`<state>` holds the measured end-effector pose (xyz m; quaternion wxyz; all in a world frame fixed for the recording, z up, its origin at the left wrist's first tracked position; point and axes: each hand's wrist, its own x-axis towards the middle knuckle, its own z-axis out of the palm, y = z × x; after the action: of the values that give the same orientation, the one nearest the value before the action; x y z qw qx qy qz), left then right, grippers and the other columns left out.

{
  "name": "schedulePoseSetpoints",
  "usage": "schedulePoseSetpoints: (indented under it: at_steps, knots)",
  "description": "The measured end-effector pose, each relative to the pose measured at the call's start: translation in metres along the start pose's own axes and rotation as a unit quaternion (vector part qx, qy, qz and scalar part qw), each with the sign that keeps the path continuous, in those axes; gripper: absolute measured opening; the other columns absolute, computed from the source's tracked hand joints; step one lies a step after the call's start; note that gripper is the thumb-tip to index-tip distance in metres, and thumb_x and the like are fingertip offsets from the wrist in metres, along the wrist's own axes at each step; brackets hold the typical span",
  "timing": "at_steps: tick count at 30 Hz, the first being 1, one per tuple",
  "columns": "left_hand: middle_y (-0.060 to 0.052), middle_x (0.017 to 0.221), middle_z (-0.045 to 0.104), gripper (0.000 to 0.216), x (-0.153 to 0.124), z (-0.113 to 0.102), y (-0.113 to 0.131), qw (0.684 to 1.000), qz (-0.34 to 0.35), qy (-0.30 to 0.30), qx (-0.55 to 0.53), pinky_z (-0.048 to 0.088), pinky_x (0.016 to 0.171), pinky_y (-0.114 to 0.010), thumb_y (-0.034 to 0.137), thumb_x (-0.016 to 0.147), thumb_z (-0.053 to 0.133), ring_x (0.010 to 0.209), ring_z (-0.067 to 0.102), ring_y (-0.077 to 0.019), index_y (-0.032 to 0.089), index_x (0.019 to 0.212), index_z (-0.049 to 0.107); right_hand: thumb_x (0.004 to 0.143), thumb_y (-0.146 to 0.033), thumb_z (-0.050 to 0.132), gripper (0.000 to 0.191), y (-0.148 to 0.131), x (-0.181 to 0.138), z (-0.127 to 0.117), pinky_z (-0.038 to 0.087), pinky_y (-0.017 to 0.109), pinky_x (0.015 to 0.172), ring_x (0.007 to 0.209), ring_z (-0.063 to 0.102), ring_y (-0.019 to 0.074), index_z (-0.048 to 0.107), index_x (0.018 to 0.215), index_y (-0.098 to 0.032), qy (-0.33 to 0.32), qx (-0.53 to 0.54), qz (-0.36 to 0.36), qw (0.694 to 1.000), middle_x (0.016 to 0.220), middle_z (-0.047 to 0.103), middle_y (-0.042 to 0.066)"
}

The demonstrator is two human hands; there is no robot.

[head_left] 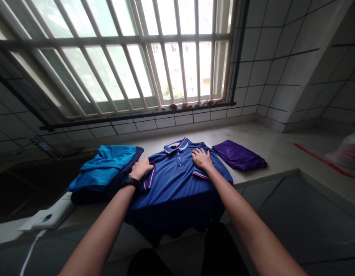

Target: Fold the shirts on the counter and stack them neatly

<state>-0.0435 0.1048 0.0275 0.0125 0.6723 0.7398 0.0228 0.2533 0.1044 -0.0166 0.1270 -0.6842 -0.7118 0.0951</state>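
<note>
A blue polo shirt lies front up on the counter, its collar toward the window and its hem hanging over the front edge. Red and white stripes trim its collar and cuffs. My left hand, with a dark watch on the wrist, is closed at the sleeve on the left side; its fingertips are partly hidden. Flat on the shirt's chest near the other sleeve rests my right hand, fingers spread and holding nothing. That sleeve is folded inward under my wrist.
Folded bright blue and dark clothes lie left of the shirt, a folded purple garment right of it. A white power strip sits front left. A red strap and a plastic bag lie far right. Behind is a barred window.
</note>
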Motion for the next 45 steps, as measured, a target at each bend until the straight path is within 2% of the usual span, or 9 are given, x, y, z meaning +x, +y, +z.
schedulePoseSetpoints:
  at_steps: [7, 10, 14, 20, 24, 28, 33, 39, 45]
  knots:
    - [-0.022, 0.121, 0.073, 0.036, 0.016, 0.003, -0.009, 0.998, 0.029, -0.036, -0.030, 0.054, 0.082, -0.036, 0.028, 0.078, 0.064, 0.109, 0.072, -0.0364, 0.014, 0.111, 0.067, 0.095, -0.015, 0.043, 0.047, 0.015, 0.014, -0.026, 0.043, 0.033, 0.114, 0.136, 0.058, 0.0227, 0.069, 0.133, -0.025, -0.003, 0.030, 0.022, 0.999, 0.144, 0.066, 0.006]
    - [-0.020, 0.115, 0.075, 0.030, 0.018, 0.000, -0.007, 0.997, 0.059, -0.043, -0.039, 0.055, 0.082, -0.035, 0.020, 0.072, 0.066, 0.106, 0.072, -0.0350, 0.015, 0.102, 0.069, 0.083, -0.011, 0.059, 0.059, 0.027, 0.025, -0.044, 0.050, 0.030, 0.105, 0.130, 0.062, 0.0269, 0.061, 0.142, -0.018, 0.031, 0.015, 0.041, 0.999, 0.141, 0.066, 0.013]
    - [-0.018, 0.106, 0.077, 0.021, 0.023, -0.003, -0.007, 0.991, 0.114, -0.031, -0.066, 0.056, 0.081, -0.034, 0.014, 0.064, 0.067, 0.103, 0.073, -0.0349, 0.016, 0.085, 0.067, 0.069, -0.010, 0.076, 0.073, 0.036, 0.033, -0.054, 0.060, 0.029, 0.084, 0.109, 0.073, 0.0277, 0.059, 0.140, -0.014, -0.043, 0.085, 0.088, 0.992, 0.123, 0.074, 0.014]
    - [-0.004, 0.067, 0.072, 0.025, 0.033, 0.002, -0.022, 0.926, 0.057, -0.136, -0.349, 0.059, 0.061, -0.031, 0.021, 0.063, 0.069, 0.070, 0.074, -0.0259, 0.017, 0.087, 0.063, 0.068, -0.003, 0.072, 0.019, 0.029, 0.033, -0.055, 0.059, 0.023, 0.063, 0.070, 0.072, 0.0183, 0.066, 0.081, -0.015, -0.153, 0.280, 0.147, 0.936, 0.071, 0.071, 0.002]
    - [-0.005, 0.074, 0.073, 0.021, 0.041, -0.010, -0.021, 0.905, 0.062, -0.093, -0.410, 0.060, 0.069, -0.031, 0.022, 0.061, 0.073, 0.078, 0.074, -0.0257, 0.017, 0.079, 0.063, 0.067, -0.006, 0.074, 0.017, 0.019, 0.039, -0.057, 0.062, 0.024, 0.073, 0.074, 0.072, 0.0170, 0.062, 0.072, -0.017, -0.119, 0.443, 0.121, 0.880, 0.074, 0.072, 0.002]
    - [-0.008, 0.092, 0.077, 0.005, 0.050, -0.046, -0.002, 0.933, 0.049, 0.087, -0.347, 0.056, 0.088, -0.032, 0.013, 0.073, 0.061, 0.100, 0.072, -0.0247, 0.016, 0.077, 0.059, 0.076, -0.020, 0.068, 0.010, 0.003, 0.059, -0.073, 0.061, 0.031, 0.082, 0.086, 0.071, 0.0212, 0.069, 0.086, -0.017, 0.010, 0.383, 0.059, 0.922, 0.080, 0.074, 0.004]
    - [-0.014, 0.138, 0.068, 0.013, 0.055, -0.080, 0.008, 0.874, 0.161, 0.238, -0.392, 0.043, 0.113, -0.034, 0.011, 0.084, 0.049, 0.129, 0.061, -0.0200, 0.019, 0.075, 0.051, 0.083, -0.032, 0.064, 0.035, -0.007, 0.072, -0.099, 0.053, 0.036, 0.103, 0.113, 0.067, 0.0251, 0.074, 0.113, -0.017, 0.202, 0.291, -0.083, 0.931, 0.113, 0.075, 0.009]
    - [-0.013, 0.129, 0.074, 0.020, -0.005, -0.048, -0.024, 0.845, 0.180, 0.184, -0.468, 0.055, 0.104, -0.041, 0.034, 0.074, 0.068, 0.118, 0.069, -0.0278, 0.023, 0.069, 0.052, 0.086, -0.041, 0.069, 0.030, 0.031, -0.011, -0.069, 0.049, 0.040, 0.109, 0.124, 0.064, 0.0285, 0.077, 0.107, -0.021, 0.240, 0.374, -0.197, 0.874, 0.136, 0.067, 0.012]
    - [-0.012, 0.133, 0.073, 0.028, -0.098, 0.026, -0.060, 0.911, 0.169, 0.036, -0.375, 0.050, 0.112, -0.047, 0.048, 0.074, 0.067, 0.125, 0.067, -0.0335, 0.022, 0.085, 0.070, 0.088, -0.042, 0.070, 0.024, 0.070, -0.109, -0.026, 0.055, 0.041, 0.100, 0.110, 0.072, 0.0281, 0.071, 0.076, -0.021, 0.031, 0.287, -0.181, 0.940, 0.134, 0.070, 0.012]
